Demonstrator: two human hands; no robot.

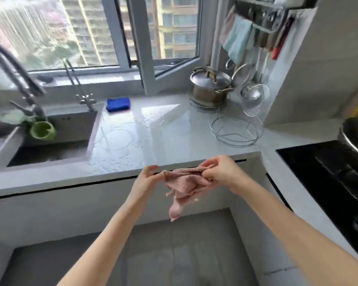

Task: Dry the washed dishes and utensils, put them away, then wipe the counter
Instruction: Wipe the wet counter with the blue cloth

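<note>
Both hands are holding a pink cloth (182, 182) in the air just off the counter (174, 137) edge: the right hand (221, 172) is pinching its bunched end, the left hand (148, 178) seemingly gripping the other edge. At eleven o'clock a blue sponge (118, 104) is lying; at one o'clock, a lidded pot (211, 87) and wire rack (234, 131). Water is pooling between.

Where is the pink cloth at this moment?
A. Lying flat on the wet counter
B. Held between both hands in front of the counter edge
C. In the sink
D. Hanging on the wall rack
B: the left hand and right hand hold the bunched pink cloth in the air, below the counter edge.
</note>
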